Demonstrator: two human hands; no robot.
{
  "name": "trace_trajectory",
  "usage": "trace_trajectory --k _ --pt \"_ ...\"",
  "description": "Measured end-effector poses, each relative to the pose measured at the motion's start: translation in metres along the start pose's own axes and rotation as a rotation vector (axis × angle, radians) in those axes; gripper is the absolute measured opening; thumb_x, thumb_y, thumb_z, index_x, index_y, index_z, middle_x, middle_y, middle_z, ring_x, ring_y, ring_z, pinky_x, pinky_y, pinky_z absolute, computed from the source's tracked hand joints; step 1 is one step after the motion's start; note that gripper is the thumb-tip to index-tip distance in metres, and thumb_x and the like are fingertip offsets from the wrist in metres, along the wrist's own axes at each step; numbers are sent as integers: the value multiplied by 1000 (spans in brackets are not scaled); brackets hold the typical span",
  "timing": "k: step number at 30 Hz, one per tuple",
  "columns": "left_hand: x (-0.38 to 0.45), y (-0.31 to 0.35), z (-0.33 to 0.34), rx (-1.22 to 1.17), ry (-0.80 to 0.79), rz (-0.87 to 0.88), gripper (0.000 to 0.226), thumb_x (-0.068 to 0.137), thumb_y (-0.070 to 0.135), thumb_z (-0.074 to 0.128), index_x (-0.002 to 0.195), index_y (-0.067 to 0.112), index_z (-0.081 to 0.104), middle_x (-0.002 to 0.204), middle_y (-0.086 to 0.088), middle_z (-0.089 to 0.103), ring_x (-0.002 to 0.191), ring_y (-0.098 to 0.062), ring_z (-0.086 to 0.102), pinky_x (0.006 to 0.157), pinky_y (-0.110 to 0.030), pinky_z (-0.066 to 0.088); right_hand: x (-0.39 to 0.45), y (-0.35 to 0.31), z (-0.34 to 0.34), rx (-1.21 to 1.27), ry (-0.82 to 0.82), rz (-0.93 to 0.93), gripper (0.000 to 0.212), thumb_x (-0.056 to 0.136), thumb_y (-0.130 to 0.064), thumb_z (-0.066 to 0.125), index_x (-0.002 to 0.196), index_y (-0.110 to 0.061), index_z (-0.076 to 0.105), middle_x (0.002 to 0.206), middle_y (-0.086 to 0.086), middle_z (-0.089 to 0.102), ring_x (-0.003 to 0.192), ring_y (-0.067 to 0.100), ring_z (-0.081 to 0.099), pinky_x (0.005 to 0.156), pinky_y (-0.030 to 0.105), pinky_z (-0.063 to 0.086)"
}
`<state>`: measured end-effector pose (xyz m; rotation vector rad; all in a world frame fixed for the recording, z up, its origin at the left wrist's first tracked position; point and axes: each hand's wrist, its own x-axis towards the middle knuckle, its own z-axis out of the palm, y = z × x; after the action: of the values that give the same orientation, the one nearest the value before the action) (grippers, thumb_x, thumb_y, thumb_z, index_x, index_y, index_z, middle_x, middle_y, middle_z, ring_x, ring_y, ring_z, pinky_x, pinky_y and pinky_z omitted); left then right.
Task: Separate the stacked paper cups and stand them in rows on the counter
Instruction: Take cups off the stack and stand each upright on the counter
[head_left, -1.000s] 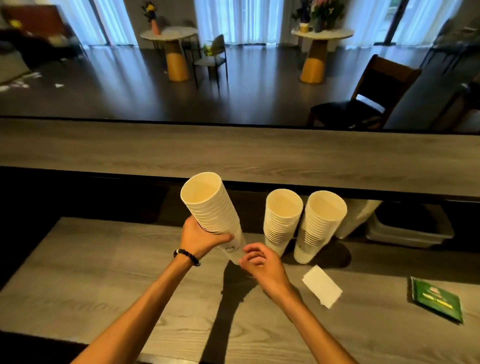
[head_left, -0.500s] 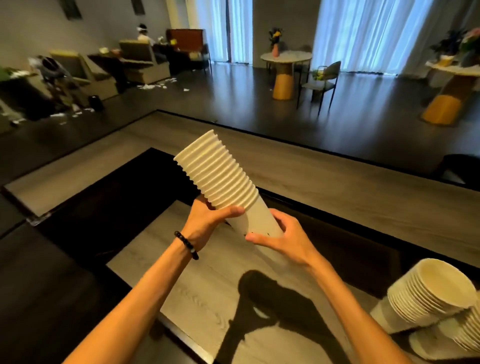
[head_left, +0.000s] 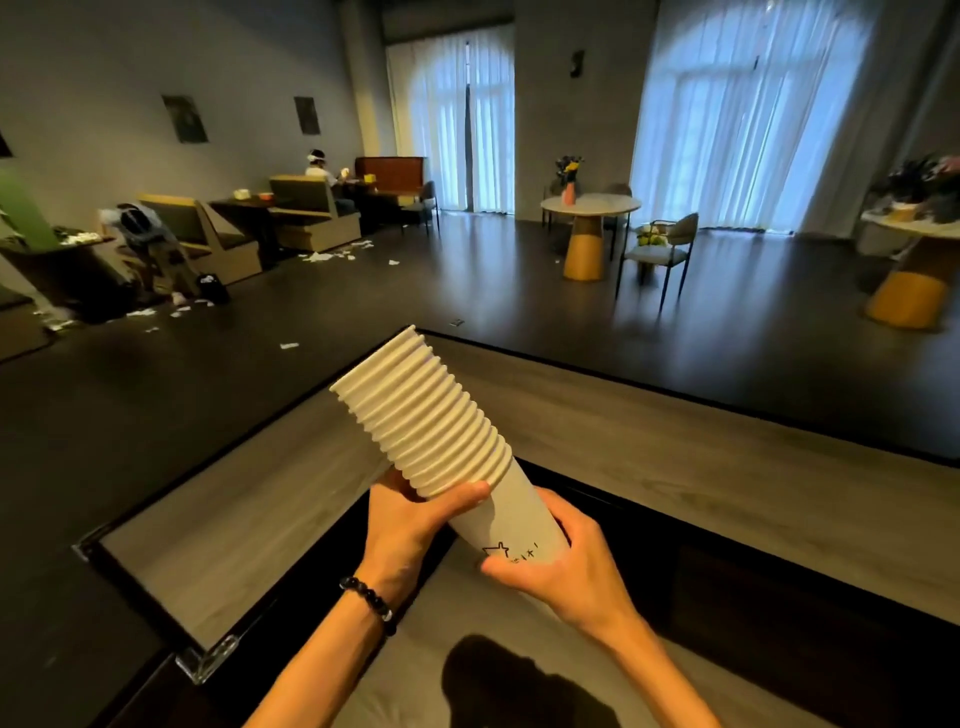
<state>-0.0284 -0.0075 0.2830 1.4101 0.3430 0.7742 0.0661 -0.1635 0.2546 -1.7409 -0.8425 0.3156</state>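
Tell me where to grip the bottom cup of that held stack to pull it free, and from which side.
Grip the outermost cup on its bare lower wall, near the star mark, where the right hand already wraps it from below right. The stack tilts up-left, so pull down-right along its axis while the left hand braces the rims above.

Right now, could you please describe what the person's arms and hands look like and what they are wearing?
Both forearms are bare, with no sleeves in view. The left hand has a bracelet of dark round beads on its wrist. The right hand shows no gloves, rings, watch or band.
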Motion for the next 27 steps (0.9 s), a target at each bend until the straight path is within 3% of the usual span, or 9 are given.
trace_trajectory --k 5,9,12,16,19,23,27 --pt "35 5 -28 -12 124 50 91 33 50 98 110 11 69 104 -4 77 96 -19 74 73 -24 58 46 -13 34 -158 0 -58 76 47 -46 86 114 -52 49 102 -24 63 95 -6 61 73 26 58" --pt "61 5 -38 -43 254 57 69 36 38 92 98 17 72 94 1 79 88 -14 75 74 -30 60 83 -12 48 -293 2 -135 86 49 -50 83 126 -47 45 106 -26 61 95 -5 59 74 15 54" --pt "83 14 -57 -102 335 42 87 25 50 98 103 18 73 101 -1 78 95 -16 74 85 -39 57 108 -9 57 -322 0 -171 89 48 -51 82 129 -48 43 107 -27 59 97 -4 58 77 19 54" --pt "110 32 -79 -99 277 75 98 21 56 98 109 24 69 105 1 77 97 -15 73 75 -29 59 144 -14 79 -267 -93 -141 86 49 -58 82 122 -53 39 107 -26 58 98 -2 58 78 25 57" --pt "138 40 -98 -128 282 91 108 16 59 96 113 23 65 101 5 77 95 -12 73 72 -28 58 175 -17 102 -271 -137 -131 86 50 -68 80 122 -55 33 114 -28 50 108 -1 50 87 28 54" --pt "181 43 -123 -116 281 121 104 24 63 94 116 25 63 107 5 76 100 -12 72 78 -29 58 214 -21 127 -412 -130 -200 89 58 -83 63 132 -48 28 123 -24 42 112 -1 40 97 26 43" --pt "231 42 -146 -144 251 115 99 29 58 96 116 25 64 108 5 75 103 -13 71 86 -37 57 261 -26 152 -441 -96 -202 88 64 -79 64 136 -43 29 124 -22 41 112 -2 40 98 23 41"
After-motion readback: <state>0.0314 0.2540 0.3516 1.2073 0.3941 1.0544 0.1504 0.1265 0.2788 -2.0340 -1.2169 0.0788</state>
